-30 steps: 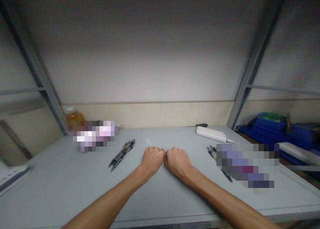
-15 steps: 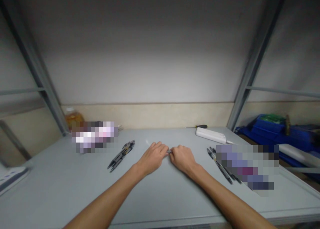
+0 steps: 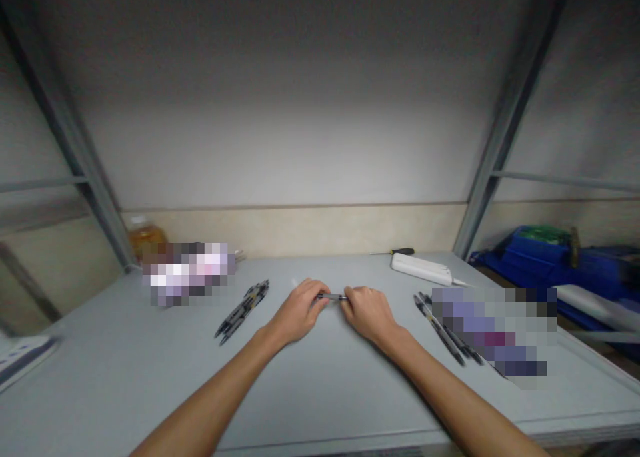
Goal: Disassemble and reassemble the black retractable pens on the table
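Observation:
Between my two hands, a slim pen with a clear-grey barrel and dark ends lies level over the middle of the table. My left hand pinches its left end between thumb and fingers. Closed round the right end is my right hand, whose fingers hide that tip. A bunch of similar pens lies on the table to the left of my left hand. More pens lie to the right of my right hand, beside a blurred-out packet.
A white power strip and a screwdriver lie at the back right. A blurred pinkish item and a bottle of amber liquid stand at the back left. Metal posts rise at both sides; blue bags lie beyond the right edge.
My left hand has shifted slightly left and turned, its thumb now showing. The gap between the hands has widened, and more of the pen's barrel is visible. The right hand has barely moved.

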{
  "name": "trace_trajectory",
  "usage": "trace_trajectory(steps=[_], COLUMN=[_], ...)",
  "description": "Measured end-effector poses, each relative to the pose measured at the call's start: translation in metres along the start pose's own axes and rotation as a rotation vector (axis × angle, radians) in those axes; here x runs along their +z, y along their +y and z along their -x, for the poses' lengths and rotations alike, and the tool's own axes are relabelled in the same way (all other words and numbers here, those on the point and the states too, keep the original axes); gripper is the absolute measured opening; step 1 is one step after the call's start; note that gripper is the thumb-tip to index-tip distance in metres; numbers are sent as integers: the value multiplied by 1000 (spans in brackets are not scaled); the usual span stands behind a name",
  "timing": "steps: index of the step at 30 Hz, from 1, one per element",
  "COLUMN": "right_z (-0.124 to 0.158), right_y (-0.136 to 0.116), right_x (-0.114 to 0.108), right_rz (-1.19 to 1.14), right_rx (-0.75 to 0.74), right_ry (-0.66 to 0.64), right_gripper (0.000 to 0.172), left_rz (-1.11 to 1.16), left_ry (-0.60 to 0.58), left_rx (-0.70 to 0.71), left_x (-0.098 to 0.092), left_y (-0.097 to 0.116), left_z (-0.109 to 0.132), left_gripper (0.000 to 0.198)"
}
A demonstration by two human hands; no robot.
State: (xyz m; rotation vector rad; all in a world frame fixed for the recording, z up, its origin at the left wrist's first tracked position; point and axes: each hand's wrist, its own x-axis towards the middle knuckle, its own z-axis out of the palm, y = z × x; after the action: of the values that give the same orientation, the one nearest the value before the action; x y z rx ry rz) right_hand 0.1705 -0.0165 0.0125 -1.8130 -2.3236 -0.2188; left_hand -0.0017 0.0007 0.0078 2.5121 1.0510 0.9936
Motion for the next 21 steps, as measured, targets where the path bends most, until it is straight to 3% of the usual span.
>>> trace_trajectory(steps=[3,9,14,18,21], right_z=[0,-3,-4,-4,-6], right_y=[3,11,18,27,33], right_x=[2,7,5,2,1], right_rz=[-79,-230,-331,-479,-639], right_rx=[-83,-250,-227,-53,-23], right_ry=[83,224,286,164,77], right_gripper=[30,28,24,35,39], left_rz=[46,209,290,320,350], left_ry=[44,66,79,134,129], left_rx=[-41,-264,-344,-352,-365], left_x=[-2,2,1,-1,0], left_y=[-5,-18,-23,-27,-30], left_z=[-1,-3,-4,-4,-5], left_gripper=[21,32,36,37,37])
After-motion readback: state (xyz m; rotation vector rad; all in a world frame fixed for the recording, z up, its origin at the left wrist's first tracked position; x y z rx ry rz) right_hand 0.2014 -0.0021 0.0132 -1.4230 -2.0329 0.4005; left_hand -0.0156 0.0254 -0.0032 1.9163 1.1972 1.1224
